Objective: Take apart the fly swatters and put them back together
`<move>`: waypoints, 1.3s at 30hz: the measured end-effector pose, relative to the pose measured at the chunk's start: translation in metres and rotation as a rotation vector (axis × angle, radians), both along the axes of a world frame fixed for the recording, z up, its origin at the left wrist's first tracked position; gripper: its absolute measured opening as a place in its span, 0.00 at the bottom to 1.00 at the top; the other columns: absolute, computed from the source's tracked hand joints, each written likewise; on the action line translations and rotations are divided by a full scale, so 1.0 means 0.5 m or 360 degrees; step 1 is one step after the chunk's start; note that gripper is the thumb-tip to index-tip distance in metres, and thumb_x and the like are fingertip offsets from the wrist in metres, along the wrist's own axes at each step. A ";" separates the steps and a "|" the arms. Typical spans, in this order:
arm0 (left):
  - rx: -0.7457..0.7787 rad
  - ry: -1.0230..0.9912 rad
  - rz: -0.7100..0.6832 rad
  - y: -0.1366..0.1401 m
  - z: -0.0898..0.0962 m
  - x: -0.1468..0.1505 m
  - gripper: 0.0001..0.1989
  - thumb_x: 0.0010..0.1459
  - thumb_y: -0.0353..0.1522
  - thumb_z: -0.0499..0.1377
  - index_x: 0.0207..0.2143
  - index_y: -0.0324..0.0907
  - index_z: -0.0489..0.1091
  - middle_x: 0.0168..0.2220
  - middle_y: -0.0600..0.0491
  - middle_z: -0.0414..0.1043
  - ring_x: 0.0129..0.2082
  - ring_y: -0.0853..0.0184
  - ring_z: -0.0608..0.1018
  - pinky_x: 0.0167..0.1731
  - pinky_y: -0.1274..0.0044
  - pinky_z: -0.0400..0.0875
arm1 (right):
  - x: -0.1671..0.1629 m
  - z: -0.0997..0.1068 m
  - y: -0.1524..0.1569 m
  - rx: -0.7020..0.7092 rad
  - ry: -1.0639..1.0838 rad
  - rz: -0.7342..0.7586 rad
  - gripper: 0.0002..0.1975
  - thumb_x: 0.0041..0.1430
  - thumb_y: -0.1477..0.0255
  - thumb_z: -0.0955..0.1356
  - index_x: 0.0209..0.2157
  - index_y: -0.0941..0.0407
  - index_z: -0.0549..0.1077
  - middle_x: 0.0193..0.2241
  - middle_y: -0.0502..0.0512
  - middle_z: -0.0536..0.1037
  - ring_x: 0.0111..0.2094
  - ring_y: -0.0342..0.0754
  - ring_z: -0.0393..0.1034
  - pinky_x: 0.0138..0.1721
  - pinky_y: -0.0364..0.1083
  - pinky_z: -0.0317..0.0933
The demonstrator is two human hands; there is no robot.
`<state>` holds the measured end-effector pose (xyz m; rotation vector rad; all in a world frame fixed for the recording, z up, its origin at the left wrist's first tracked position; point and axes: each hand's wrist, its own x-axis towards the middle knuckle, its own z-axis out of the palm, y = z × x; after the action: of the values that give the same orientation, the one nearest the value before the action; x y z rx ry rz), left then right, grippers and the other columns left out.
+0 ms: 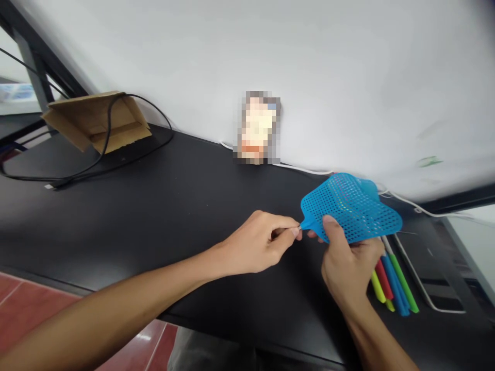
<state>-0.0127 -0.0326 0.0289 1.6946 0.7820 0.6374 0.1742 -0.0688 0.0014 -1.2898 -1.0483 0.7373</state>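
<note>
My right hand (346, 265) holds a blue fly swatter head (340, 206) with a mesh of small holes, its thumb lying on the near face. My left hand (257, 245) is closed in a pinch at the narrow neck of this head, on a thin metal rod (299, 227) that meets the blue plastic. Most of the rod is hidden by the left fingers. Behind the held head shows another blue piece, partly covered. Beside my right wrist lie several coloured plastic handles (392, 283) in yellow, red, blue and green.
The work surface is a black table (154, 221). An open cardboard box (119, 126) and a looped black cable (93, 172) are at the back left. A blurred-out upright item (257, 129) leans on the white wall. A white cable (301, 169) runs along it. A metal-edged frame (436, 278) lies at right.
</note>
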 end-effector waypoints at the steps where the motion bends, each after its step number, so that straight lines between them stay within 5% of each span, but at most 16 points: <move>1: 0.0029 0.0029 0.0015 -0.002 0.001 0.001 0.14 0.70 0.33 0.50 0.34 0.40 0.72 0.22 0.60 0.60 0.21 0.76 0.60 0.22 0.82 0.54 | -0.001 -0.002 0.001 0.0008 -0.0065 -0.0038 0.10 0.64 0.66 0.73 0.28 0.51 0.76 0.26 0.51 0.77 0.28 0.49 0.72 0.35 0.49 0.65; 3: 0.0049 0.0051 0.0053 -0.004 0.002 0.002 0.14 0.71 0.34 0.50 0.35 0.41 0.72 0.22 0.60 0.60 0.20 0.76 0.60 0.22 0.82 0.55 | -0.004 -0.004 0.007 0.0070 -0.0147 -0.0082 0.13 0.65 0.65 0.71 0.26 0.52 0.75 0.24 0.51 0.76 0.27 0.49 0.71 0.32 0.49 0.64; 9: -0.0255 -0.0300 0.0308 0.008 -0.022 0.013 0.16 0.74 0.41 0.45 0.38 0.43 0.64 0.24 0.57 0.71 0.21 0.71 0.71 0.24 0.80 0.66 | -0.015 0.006 0.017 -0.0050 -0.0177 0.0555 0.19 0.71 0.56 0.63 0.42 0.55 0.78 0.33 0.55 0.79 0.31 0.48 0.72 0.33 0.48 0.66; 13: -0.0075 -0.0428 0.0629 0.013 -0.039 0.015 0.14 0.73 0.42 0.47 0.41 0.43 0.64 0.36 0.52 0.78 0.30 0.68 0.78 0.36 0.75 0.74 | -0.038 0.012 0.011 -0.0294 -0.0262 0.0829 0.20 0.70 0.58 0.66 0.56 0.53 0.70 0.37 0.53 0.79 0.34 0.47 0.73 0.38 0.47 0.69; 17: 0.0106 -0.0382 0.0638 0.010 -0.050 0.015 0.15 0.73 0.42 0.49 0.42 0.43 0.70 0.44 0.50 0.78 0.41 0.65 0.78 0.47 0.71 0.72 | -0.053 0.013 0.006 -0.0447 -0.0033 0.0916 0.26 0.70 0.57 0.64 0.63 0.53 0.62 0.25 0.47 0.74 0.25 0.45 0.68 0.29 0.45 0.65; 21: 0.0045 -0.0316 0.0610 0.016 -0.051 0.016 0.15 0.70 0.41 0.53 0.46 0.43 0.75 0.47 0.49 0.77 0.46 0.62 0.77 0.48 0.72 0.69 | -0.007 0.023 -0.035 -0.0402 -0.0449 0.0568 0.23 0.69 0.56 0.65 0.59 0.54 0.70 0.25 0.49 0.72 0.26 0.46 0.66 0.28 0.44 0.63; 27: -0.0232 -0.0241 0.0455 0.017 -0.044 0.017 0.12 0.67 0.38 0.55 0.42 0.41 0.76 0.42 0.50 0.77 0.44 0.63 0.78 0.44 0.74 0.68 | 0.182 0.050 -0.094 -0.0536 -0.1682 -0.0581 0.23 0.65 0.61 0.62 0.56 0.57 0.74 0.45 0.66 0.81 0.43 0.62 0.76 0.41 0.55 0.66; 33: 0.0104 -0.0026 0.0300 -0.002 -0.066 0.026 0.11 0.67 0.37 0.55 0.41 0.43 0.76 0.41 0.52 0.76 0.39 0.66 0.76 0.40 0.74 0.68 | 0.229 0.043 -0.051 -0.0913 -0.2345 -0.0484 0.22 0.70 0.70 0.54 0.51 0.61 0.74 0.44 0.68 0.79 0.45 0.63 0.75 0.43 0.55 0.65; 39: 0.0335 0.0026 0.0210 -0.002 -0.067 0.023 0.09 0.66 0.34 0.55 0.40 0.43 0.75 0.42 0.51 0.75 0.41 0.66 0.77 0.41 0.74 0.69 | 0.206 0.022 -0.049 -0.1103 -0.2434 -0.0537 0.29 0.66 0.48 0.60 0.51 0.57 0.73 0.49 0.69 0.74 0.50 0.68 0.71 0.44 0.57 0.66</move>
<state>-0.0013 -0.0337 -0.0048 1.8510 0.8680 0.8216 0.2774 -0.0932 0.0124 -2.6807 -1.6994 -0.3847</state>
